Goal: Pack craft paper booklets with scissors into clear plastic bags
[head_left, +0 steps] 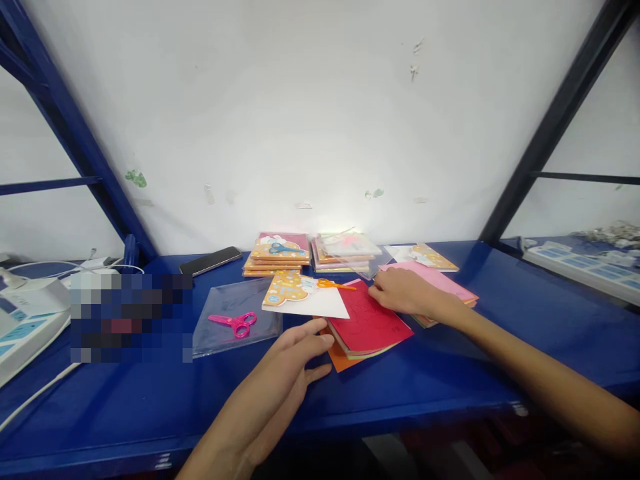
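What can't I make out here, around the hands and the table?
All in the head view:
- Right hand: its fingertips are hidden behind its own curled knuckles, so I can't tell whether they pinch anything.
- Red sheet: its dark markings are too faint and small to read.
- Pixelated patch: coarse blocks mask whatever lies there.
- White power strip at left: cut off by the picture's left edge.

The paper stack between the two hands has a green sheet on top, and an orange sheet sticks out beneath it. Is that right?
Not quite: the top sheet is red, not green, as the head view shows. The paper stack does lie between the left hand and right hand, with an orange sheet sticking out beneath it.
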A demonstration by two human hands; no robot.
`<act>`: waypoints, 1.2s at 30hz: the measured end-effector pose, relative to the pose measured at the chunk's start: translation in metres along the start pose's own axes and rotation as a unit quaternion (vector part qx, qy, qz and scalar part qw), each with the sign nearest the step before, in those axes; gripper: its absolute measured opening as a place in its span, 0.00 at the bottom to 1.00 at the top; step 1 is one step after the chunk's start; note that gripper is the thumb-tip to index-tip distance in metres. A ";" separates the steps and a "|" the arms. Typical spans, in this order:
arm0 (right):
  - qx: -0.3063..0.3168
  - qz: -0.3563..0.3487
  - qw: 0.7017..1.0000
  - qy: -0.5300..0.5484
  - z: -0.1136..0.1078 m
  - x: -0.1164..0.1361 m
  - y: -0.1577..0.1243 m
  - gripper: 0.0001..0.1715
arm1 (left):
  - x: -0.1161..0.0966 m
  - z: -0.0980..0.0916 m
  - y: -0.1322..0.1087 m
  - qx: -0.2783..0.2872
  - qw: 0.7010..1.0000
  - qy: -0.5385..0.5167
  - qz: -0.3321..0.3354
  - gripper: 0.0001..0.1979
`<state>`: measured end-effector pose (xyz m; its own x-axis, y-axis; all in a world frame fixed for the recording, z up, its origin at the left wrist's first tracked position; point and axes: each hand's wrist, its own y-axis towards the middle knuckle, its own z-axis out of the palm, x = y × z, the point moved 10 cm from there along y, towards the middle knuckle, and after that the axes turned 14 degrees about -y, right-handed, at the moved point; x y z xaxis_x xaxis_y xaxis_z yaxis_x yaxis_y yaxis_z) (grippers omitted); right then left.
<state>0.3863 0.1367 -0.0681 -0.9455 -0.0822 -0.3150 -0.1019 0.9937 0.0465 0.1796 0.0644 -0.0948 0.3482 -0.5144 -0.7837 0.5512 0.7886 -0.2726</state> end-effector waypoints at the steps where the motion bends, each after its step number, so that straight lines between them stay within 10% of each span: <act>1: 0.001 0.002 1.000 -0.001 -0.001 0.000 0.000 0.22 | -0.001 0.001 0.000 0.000 0.999 -0.036 -0.002 0.21; 9: 0.008 0.007 1.000 -0.008 0.004 0.000 0.001 0.24 | -0.010 0.016 -0.004 0.021 0.976 -0.216 -0.015 0.26; 22: 0.000 0.000 0.999 -0.034 -0.002 0.004 -0.002 0.23 | 0.008 -0.009 0.007 -0.125 0.948 -0.293 0.004 0.17; 36: 0.101 -0.073 0.983 0.133 0.002 0.020 -0.012 0.24 | 0.025 0.013 0.017 -0.013 0.994 0.095 0.058 0.24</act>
<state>0.3693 0.1231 -0.0773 -0.9755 -0.2157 -0.0445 -0.2046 0.9625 -0.1783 0.2077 0.0605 -0.1111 0.2575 -0.3483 -0.9013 0.4952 0.8486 -0.1864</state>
